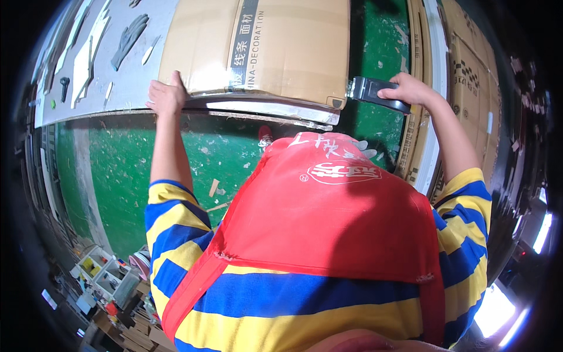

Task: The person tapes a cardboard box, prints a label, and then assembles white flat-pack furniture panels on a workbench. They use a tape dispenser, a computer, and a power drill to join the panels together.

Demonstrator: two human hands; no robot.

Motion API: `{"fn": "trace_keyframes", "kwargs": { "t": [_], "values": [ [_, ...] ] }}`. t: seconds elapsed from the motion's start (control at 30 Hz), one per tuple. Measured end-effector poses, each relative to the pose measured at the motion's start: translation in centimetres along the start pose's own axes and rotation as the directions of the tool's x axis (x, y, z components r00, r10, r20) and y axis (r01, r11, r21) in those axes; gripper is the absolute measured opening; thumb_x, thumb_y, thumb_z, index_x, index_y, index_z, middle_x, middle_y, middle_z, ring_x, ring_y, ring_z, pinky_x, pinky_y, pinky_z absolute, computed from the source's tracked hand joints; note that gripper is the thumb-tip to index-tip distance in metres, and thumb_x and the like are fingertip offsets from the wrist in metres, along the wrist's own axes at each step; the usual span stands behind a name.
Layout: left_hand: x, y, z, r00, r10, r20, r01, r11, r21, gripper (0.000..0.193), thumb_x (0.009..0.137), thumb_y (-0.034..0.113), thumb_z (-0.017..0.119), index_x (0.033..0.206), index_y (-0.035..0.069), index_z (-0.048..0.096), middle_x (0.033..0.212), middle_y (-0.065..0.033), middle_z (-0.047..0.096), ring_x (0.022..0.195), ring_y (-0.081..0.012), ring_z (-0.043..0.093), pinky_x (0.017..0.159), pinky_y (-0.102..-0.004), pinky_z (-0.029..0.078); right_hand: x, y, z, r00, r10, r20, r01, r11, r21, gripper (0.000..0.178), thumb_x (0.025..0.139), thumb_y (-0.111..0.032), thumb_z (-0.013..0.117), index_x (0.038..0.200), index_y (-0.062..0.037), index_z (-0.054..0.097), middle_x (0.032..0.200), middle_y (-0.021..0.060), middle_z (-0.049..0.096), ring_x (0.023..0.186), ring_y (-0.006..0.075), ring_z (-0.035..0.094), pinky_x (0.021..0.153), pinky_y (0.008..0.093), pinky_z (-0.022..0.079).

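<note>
A large brown cardboard box with a dark printed stripe lies across the far middle, its near edge close to my body. At its near left corner rests my left hand, the thumb along the box's side and the fingers stretched out over the grey table. My right hand is wrapped round a black blocky handheld tool, whose exact kind I cannot make out. The tool's front end is close beside the near right corner of the box; whether they touch I cannot tell.
On the grey table lie a dark glove, a white-bladed tool and a black tool. More long cardboard boxes stand at right. Scraps litter the green floor; a white divided bin is at lower left.
</note>
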State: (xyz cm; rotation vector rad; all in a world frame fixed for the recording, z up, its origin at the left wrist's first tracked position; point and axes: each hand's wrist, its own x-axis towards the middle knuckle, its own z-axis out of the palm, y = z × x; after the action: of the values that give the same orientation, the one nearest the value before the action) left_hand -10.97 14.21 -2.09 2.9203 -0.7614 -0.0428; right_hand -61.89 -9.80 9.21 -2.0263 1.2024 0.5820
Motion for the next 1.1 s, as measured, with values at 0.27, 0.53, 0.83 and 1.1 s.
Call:
{"fn": "trace_keyframes", "kwargs": {
  "t": [0.27, 0.53, 0.83, 1.1],
  "values": [
    [-21.4, 20.2, 0.9, 0.045, 0.991, -0.128, -0.936, -0.003, -0.351, 0.076, 0.087, 0.035, 0.062, 0.146, 0.000, 0.028, 0.154, -0.0175, 0.026, 0.144, -0.0294, 0.022, 0.117, -0.0431, 0.018, 0.2, 0.8, -0.7, 1.000, -0.005, 0.017, 0.005, 1.000, 0.031, 0.057, 0.070, -0.052, 0.072, 0.087, 0.0023, 0.073, 0.076, 0.0128, 0.069, 0.068, 0.0194, 0.065, 0.066, 0.0319, 0.051],
    [-21.9, 23.0, 0.8, -0.048, 0.997, 0.068, -0.995, -0.041, -0.095, 0.081, 0.088, 0.039, 0.059, 0.149, 0.000, 0.021, 0.156, -0.0158, 0.020, 0.147, -0.0263, 0.014, 0.119, -0.0404, 0.014, -3.6, 0.8, -1.8, 0.993, -0.116, -0.027, 0.118, 0.987, 0.112, 0.052, 0.073, -0.047, 0.072, 0.078, 0.0039, 0.069, 0.068, 0.0102, 0.065, 0.061, 0.0174, 0.061, 0.060, 0.0324, 0.048],
    [-22.1, 23.3, 3.4, -0.070, 0.997, -0.046, -0.997, -0.068, 0.040, 0.074, 0.084, 0.035, 0.060, 0.143, -0.002, 0.034, 0.155, -0.0194, 0.023, 0.146, -0.0289, 0.016, 0.119, -0.0417, 0.013, 0.4, 1.6, 1.1, 0.999, -0.030, 0.015, 0.026, 0.975, 0.222, 0.046, 0.074, -0.039, 0.075, 0.081, 0.0063, 0.070, 0.070, 0.0123, 0.068, 0.057, 0.0184, 0.066, 0.052, 0.0314, 0.052],
    [-20.4, 26.2, 1.5, -0.448, 0.875, 0.182, -0.891, -0.455, -0.003, 0.042, 0.078, 0.038, 0.064, 0.105, 0.006, 0.063, 0.118, -0.0108, 0.058, 0.121, -0.0274, 0.048, 0.111, -0.0393, 0.028, -3.4, 10.8, 8.1, 0.989, 0.117, -0.088, 0.014, 0.520, 0.854, 0.040, 0.090, -0.035, 0.064, 0.089, 0.0054, 0.067, 0.065, 0.0103, 0.065, 0.048, 0.0175, 0.061, 0.046, 0.0286, 0.050]
  ]
}}
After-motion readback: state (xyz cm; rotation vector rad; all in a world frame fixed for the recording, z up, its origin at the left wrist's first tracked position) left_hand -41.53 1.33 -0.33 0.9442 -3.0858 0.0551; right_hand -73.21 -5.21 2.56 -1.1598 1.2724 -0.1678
